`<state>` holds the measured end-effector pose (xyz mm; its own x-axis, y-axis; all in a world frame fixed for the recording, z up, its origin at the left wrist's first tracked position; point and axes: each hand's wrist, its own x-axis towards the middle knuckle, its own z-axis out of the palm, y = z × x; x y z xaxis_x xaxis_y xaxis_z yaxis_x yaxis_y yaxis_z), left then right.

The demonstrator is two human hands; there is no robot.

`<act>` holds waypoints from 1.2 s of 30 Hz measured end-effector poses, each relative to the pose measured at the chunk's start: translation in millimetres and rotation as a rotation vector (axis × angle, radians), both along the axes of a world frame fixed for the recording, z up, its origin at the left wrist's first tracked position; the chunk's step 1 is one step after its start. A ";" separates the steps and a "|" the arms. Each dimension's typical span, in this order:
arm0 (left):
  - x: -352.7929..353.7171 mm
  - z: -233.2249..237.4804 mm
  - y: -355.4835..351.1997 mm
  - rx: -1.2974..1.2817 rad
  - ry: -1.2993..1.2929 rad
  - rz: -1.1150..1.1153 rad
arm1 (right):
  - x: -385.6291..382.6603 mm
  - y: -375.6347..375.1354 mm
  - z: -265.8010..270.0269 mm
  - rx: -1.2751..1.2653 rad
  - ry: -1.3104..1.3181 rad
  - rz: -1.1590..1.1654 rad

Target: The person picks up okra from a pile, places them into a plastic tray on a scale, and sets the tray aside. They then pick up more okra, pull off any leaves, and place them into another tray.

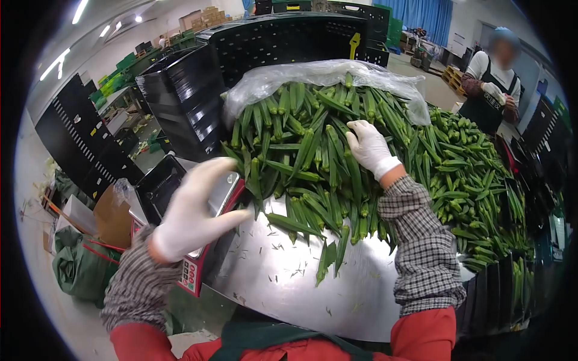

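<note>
My left hand point(195, 210), in a white glove and slightly blurred, is held over a red digital scale point(190, 274). Its thumb and fingers are spread apart with nothing between them. Beside it, a black plastic tray point(159, 191) lies at the scale. My right hand point(370, 147), also gloved in white, reaches onto a large heap of green okra point(313, 144). Its fingers touch the pods, bent a little, with the thumb apart; no pod is visibly gripped. Several loose okra pods point(293, 224) and a torn leaf lie at the heap's near edge on the metal table point(271, 295).
A clear plastic sheet point(325, 71) covers the heap's back edge. Stacked black trays point(183, 99) stand at the left, and black crates point(289, 45) behind. More okra point(463, 174) fills the right side. A person in an apron point(494, 84) stands at the far right.
</note>
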<state>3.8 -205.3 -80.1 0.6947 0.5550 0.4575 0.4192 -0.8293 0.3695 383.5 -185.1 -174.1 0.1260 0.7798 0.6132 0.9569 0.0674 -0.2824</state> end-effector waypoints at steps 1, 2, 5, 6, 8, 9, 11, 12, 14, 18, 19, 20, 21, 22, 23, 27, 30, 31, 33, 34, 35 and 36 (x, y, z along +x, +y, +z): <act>26.0 -8.6 7.5 -0.102 -0.011 -0.077 | 2.2 10.5 -2.1 -0.052 -0.004 -0.038; 52.3 -21.5 16.2 -0.212 -0.030 -0.119 | 3.1 18.9 -3.7 -0.179 0.006 -0.120; 114.6 -58.4 42.8 -0.683 0.113 0.064 | -6.9 22.0 15.0 -0.518 -0.024 -0.315; 125.1 -82.8 52.7 -0.859 0.078 0.113 | -7.2 24.8 13.8 -0.512 -0.052 -0.324; 130.8 -124.5 50.8 -0.940 -0.194 0.208 | -2.5 28.2 16.1 -0.565 -0.042 -0.278; 131.2 -138.7 44.8 -1.027 -0.384 0.234 | -1.0 31.4 13.0 -0.565 -0.028 -0.261; 130.5 -150.0 32.8 -1.188 -0.661 0.298 | 0.1 35.7 4.0 -0.572 0.005 -0.230; 133.2 -154.3 34.9 -1.259 -0.751 0.297 | -5.2 34.4 4.8 -0.596 0.026 -0.232; 140.2 -166.8 45.3 -1.396 -0.945 0.293 | -11.5 31.6 10.3 -0.634 0.002 -0.220; 155.9 -156.4 61.7 -1.538 -1.023 0.121 | 5.7 35.2 11.2 -0.633 0.183 -0.135; 161.1 -158.6 66.5 -1.575 -1.042 0.123 | 11.1 39.7 9.5 -0.630 0.225 -0.136; 165.5 -162.5 71.3 -1.607 -1.051 0.130 | 15.0 44.1 6.9 -0.626 0.267 -0.134; 168.8 -163.1 74.8 -1.637 -1.060 0.139 | 9.7 44.6 10.2 -0.638 0.344 -0.166; 170.6 -164.5 77.4 -1.669 -1.070 0.150 | 1.5 46.5 9.9 -0.635 0.348 -0.173; 171.0 -166.4 78.9 -1.701 -1.101 0.168 | -7.2 47.9 8.1 -0.633 0.353 -0.181; 172.0 -166.6 79.1 -1.779 -1.140 0.189 | -7.0 49.6 1.2 -0.719 0.418 -0.087; 182.5 -164.7 76.4 -1.778 -1.110 0.169 | -6.1 53.7 -5.3 -0.732 0.466 -0.047; 188.2 -164.5 75.0 -1.760 -1.113 0.146 | -14.6 52.3 -6.9 -0.709 0.481 -0.051; 196.8 -160.8 71.3 -1.744 -1.089 0.208 | -25.5 48.3 -4.2 -0.720 0.474 -0.044; 198.0 -165.2 67.6 -1.733 -1.049 0.215 | -25.4 45.8 -7.9 -0.746 0.439 0.025; 200.4 -172.2 64.6 -1.723 -1.005 0.217 | -22.5 42.5 -13.9 -0.770 0.405 0.091; 202.7 -169.5 55.9 -1.715 -0.961 0.214 | -24.4 34.0 -11.5 -0.793 0.369 0.153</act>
<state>206.6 -149.4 -249.6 0.4615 0.7719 -0.4372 -0.3445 0.6101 0.7135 359.1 -151.1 -185.6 0.0686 0.9823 -0.1741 0.7920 -0.1597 -0.5892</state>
